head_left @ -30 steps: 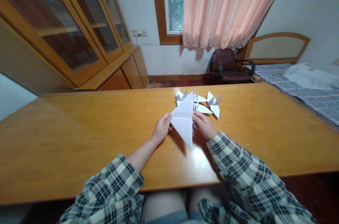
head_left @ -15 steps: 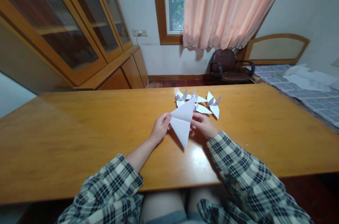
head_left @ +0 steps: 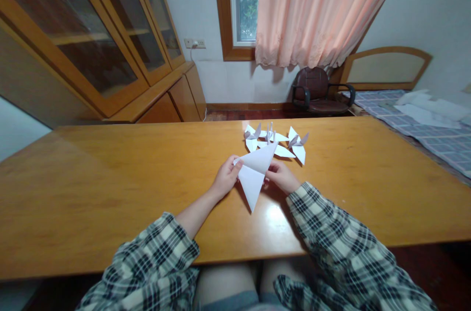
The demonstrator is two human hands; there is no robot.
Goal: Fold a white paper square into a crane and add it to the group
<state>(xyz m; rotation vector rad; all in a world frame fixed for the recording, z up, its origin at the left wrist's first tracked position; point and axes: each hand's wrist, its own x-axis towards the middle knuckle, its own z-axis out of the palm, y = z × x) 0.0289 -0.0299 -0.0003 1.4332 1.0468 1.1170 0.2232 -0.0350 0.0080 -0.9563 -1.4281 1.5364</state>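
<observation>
White sheet (head_left: 253,179), one; cranes (head_left: 283,151), four

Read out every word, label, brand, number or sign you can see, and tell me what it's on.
None that can be read.
The folded white paper, the paper birds and the table show no writing.
The wall socket is too small to tell whether it bears any marking.

White glare (head_left: 275,220) brightens the near tabletop (head_left: 147,183), while the outer edges look stretched.
</observation>
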